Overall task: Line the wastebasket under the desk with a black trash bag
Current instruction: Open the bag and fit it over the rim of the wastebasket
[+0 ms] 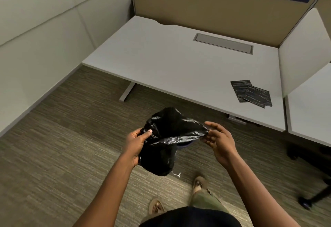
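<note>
A crumpled black trash bag [164,140] hangs in the air above the carpet, in front of the white desk [179,62]. My left hand [137,142] grips its left edge, thumb on top. My right hand [219,137] pinches its right edge between fingertips, so the rim is stretched between both hands. The bag's lower part sags below my left hand. A bit of blue shows under the stretched rim; I cannot tell what it is. No wastebasket is clearly visible.
Two folded black bags [250,93] lie near the desk's front right corner. A grey cable flap [223,43] sits at the desk's back. Tan partition [206,3] behind, white wall left. Chair base [313,196] on the carpet at right. My feet [198,183] stand below.
</note>
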Action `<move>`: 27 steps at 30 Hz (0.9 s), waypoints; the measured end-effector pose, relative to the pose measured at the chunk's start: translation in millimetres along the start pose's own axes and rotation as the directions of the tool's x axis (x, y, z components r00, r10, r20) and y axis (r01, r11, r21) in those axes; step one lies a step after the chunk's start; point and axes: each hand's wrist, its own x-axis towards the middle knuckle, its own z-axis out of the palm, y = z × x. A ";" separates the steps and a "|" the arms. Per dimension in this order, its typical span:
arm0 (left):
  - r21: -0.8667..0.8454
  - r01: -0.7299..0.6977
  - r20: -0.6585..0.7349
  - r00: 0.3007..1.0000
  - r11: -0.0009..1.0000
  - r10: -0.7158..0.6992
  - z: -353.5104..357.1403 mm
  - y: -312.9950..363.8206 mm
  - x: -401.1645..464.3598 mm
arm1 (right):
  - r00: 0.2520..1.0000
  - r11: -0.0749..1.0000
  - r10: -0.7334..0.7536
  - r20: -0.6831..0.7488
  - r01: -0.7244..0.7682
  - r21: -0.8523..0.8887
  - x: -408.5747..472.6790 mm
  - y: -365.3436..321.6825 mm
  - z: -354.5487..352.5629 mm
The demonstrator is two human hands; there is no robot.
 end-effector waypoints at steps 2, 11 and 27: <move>0.065 -0.002 -0.106 0.994 0.998 0.009 -0.7 -5.9 10.9 | 1.000 0.999 0.009 0.006 -0.008 -0.036 -0.6 2.5 -7.6; 0.251 -0.015 -0.357 0.928 0.968 0.107 9.4 -21.2 47.6 | 0.998 0.877 -0.016 0.056 0.041 -0.479 17.1 15.1 -48.7; 0.115 0.119 -0.386 0.920 0.986 -0.066 105.0 -24.0 102.2 | 0.989 0.748 -0.126 -0.078 0.043 -0.662 110.3 14.3 -88.4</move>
